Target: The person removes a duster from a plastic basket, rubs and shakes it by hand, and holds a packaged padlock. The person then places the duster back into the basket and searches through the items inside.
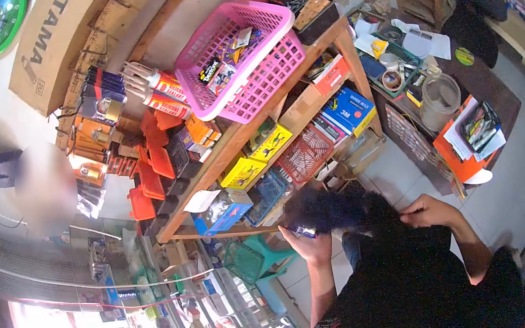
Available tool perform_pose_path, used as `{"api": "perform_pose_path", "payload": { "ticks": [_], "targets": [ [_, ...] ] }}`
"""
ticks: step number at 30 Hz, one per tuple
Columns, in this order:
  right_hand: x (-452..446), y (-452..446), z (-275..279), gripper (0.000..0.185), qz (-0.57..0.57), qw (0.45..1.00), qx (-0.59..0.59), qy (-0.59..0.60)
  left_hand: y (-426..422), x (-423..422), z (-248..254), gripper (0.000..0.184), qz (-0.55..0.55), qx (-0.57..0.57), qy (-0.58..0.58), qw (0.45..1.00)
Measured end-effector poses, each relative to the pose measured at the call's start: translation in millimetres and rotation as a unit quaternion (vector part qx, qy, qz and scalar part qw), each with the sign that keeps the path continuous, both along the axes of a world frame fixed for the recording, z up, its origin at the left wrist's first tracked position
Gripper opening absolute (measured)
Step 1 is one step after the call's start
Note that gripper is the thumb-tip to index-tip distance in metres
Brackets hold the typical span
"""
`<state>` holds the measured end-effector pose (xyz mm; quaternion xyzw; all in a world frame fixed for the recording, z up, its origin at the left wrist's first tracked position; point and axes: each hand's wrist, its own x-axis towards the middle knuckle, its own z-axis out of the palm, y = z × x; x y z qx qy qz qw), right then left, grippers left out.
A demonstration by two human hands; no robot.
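Note:
My left hand is raised below the shelf, its fingers closed around a small shiny blue-and-white item that is partly hidden. My right hand is at the right, fingers pressed together at the edge of a dark fuzzy shape. That shape lies between both hands and hides part of them. What the right fingers hold, if anything, is too small to name. Nearest above my left hand is a blue open box on the lower shelf.
A pink basket with packets stands on the wooden shelf. Orange bins line its left end. A cluttered dark table is at the right, a green chair below the shelf, glass shelving lower left.

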<state>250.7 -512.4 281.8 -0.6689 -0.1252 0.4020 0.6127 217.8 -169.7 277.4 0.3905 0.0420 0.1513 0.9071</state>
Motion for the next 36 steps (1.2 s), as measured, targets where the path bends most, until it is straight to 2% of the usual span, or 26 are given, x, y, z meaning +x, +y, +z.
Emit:
{"api": "perform_pose_path", "payload": {
  "ticks": [1, 2, 3, 4, 5, 6, 9, 10, 11, 12, 13, 14, 17, 18, 21, 24, 25, 26, 27, 28, 31, 32, 35, 36],
  "targets": [
    [2, -1, 14, 0.021, 0.038, 0.999, -0.021, 0.016, -4, 2, 9, 0.072, -0.018, -0.131, -0.024, 0.991],
    [4, -1, 22, 0.020, 0.074, 0.996, -0.042, 0.031, -15, -9, 19, 0.072, -0.032, -0.206, 0.032, 0.977],
    [5, 1, 20, 0.019, 0.055, 0.998, -0.017, 0.015, -7, -8, 2, 0.071, 0.001, -0.027, 0.050, 0.998],
    [3, 3, 15, 0.018, 0.035, 0.999, 0.009, -0.001, 0, -8, -16, 0.070, 0.045, 0.150, 0.081, 0.984],
    [2, 4, 14, 0.017, 0.013, 0.999, 0.033, -0.018, 8, -6, -29, 0.068, 0.028, -0.164, 0.015, 0.986],
    [3, 5, 17, 0.017, -0.015, 0.999, 0.023, 0.023, -8, -4, 2, 0.066, 0.056, -0.054, 0.043, 0.996],
    [4, 1, 23, 0.017, -0.006, 0.999, -0.009, 0.042, -33, 3, 56, 0.059, 0.043, -0.041, 0.060, 0.996],
    [4, -4, 20, 0.017, 0.033, 0.997, -0.020, 0.071, -29, 3, 41, 0.059, 0.008, -0.116, 0.009, 0.993],
    [3, -5, 21, 0.017, 0.026, 0.998, -0.016, 0.055, -25, 3, 29, 0.058, -0.028, -0.189, -0.041, 0.981],
    [1, -6, 22, 0.018, 0.017, 0.999, -0.010, 0.039, -20, 7, 18, 0.059, -0.009, 0.053, 0.019, 0.998],
    [0, -7, 23, 0.019, 0.008, 1.000, -0.005, 0.023, -17, 11, 12, 0.060, 0.016, 0.289, 0.085, 0.954],
    [0, -8, 22, 0.023, -0.025, 0.999, 0.002, 0.040, -11, 21, 7, 0.061, -0.021, 0.068, 0.044, 0.997],
    [-1, -14, 15, 0.023, -0.027, 0.999, -0.013, 0.018, -33, 28, 40, 0.060, -0.033, -0.146, 0.043, 0.988],
    [-2, -17, 15, 0.023, -0.013, 0.997, -0.010, 0.076, -34, 24, 38, 0.058, -0.051, -0.173, 0.039, 0.983],
    [-4, -15, 24, 0.024, -0.030, 0.999, -0.013, 0.015, -33, 30, 37, 0.057, -0.099, -0.214, 0.021, 0.972],
    [-6, -6, 11, 0.025, -0.075, 0.996, -0.010, 0.041, -35, 37, 64, 0.060, -0.093, -0.201, 0.049, 0.974],
    [-5, -4, 10, 0.025, -0.046, 0.998, -0.006, 0.046, -29, 38, 59, 0.060, -0.112, -0.412, 0.034, 0.904],
    [-5, -3, 10, 0.025, -0.017, 0.999, -0.004, 0.052, -19, 35, 44, 0.060, -0.126, -0.602, 0.019, 0.788],
    [-5, 0, 9, 0.024, 0.013, 0.998, -0.002, 0.058, -11, 34, 25, 0.060, -0.163, -0.382, 0.010, 0.910],
    [-6, 6, 9, 0.023, 0.004, 0.999, 0.000, 0.052, -4, 34, 6, 0.059, -0.166, -0.139, 0.002, 0.976],
    [-9, 25, 5, 0.023, -0.107, 0.991, 0.027, 0.077, 27, 44, -20, 0.061, -0.113, 0.086, 0.000, 0.990],
    [-9, 28, 5, 0.024, -0.082, 0.994, 0.011, 0.071, 4, 38, 46, 0.060, -0.093, -0.252, 0.035, 0.963],
    [-5, 38, 10, 0.025, -0.030, 0.997, -0.022, 0.061, 33, 38, -1, 0.057, -0.137, -0.268, -0.023, 0.953],
    [-4, 43, 12, 0.025, -0.032, 0.997, -0.022, 0.065, 46, 43, -25, 0.056, -0.079, -0.002, 0.002, 0.997]
  ]
}}
